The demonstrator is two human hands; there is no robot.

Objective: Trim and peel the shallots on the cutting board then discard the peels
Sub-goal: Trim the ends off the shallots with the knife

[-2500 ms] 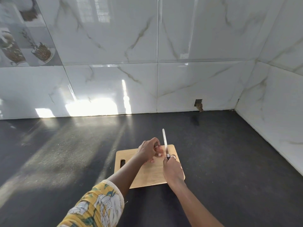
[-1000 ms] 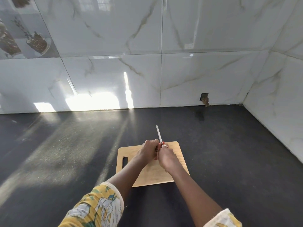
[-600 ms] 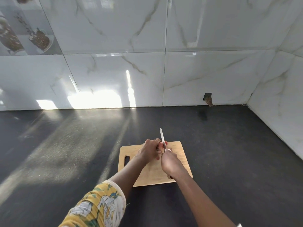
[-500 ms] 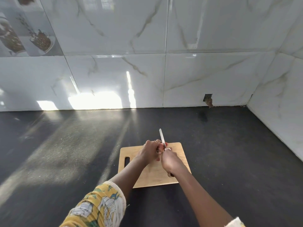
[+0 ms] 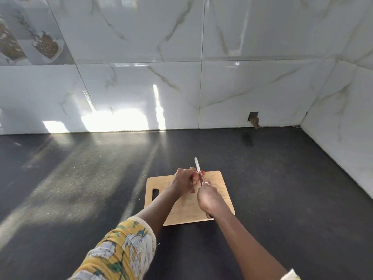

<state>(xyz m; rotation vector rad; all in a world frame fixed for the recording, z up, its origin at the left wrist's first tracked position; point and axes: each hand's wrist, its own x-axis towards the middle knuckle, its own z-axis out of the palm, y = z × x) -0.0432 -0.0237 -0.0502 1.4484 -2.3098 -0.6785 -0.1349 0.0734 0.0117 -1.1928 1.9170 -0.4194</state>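
Shallot (image 5: 202,173) sits at the far edge of the board (image 5: 221,184), mostly hidden, with only a bit of red showing. Left hand (image 5: 182,180) has its grip clamped round it, fingers curled over the top. Right hand (image 5: 209,199) has its grip wrapped on the knife (image 5: 197,167) handle. The blade points away from the person and runs just beside the left fingertips, against the shallot.

Risks:
- Blade is right next to the curled fingers, so a slip off the smooth skin would likely nick them.
- Shallot is small and round. It could roll or squirt out of the pinch and off the board's far edge onto the counter (image 5: 80,178).
- Too deep a cut wastes flesh. Too shallow leaves the root end on and makes peeling harder.
- Board lies straight on the counter with nothing visible under it, so it may skid under pressure.

Can't tell how much is trimmed or peeled, because the hands cover it.

Containers: no bowl, bin or bag in view, so there's nowhere visible for the peels, which will need carrying out of frame. Tiled wall (image 5: 242,87) behind has a small hole (image 5: 254,118) near counter level.
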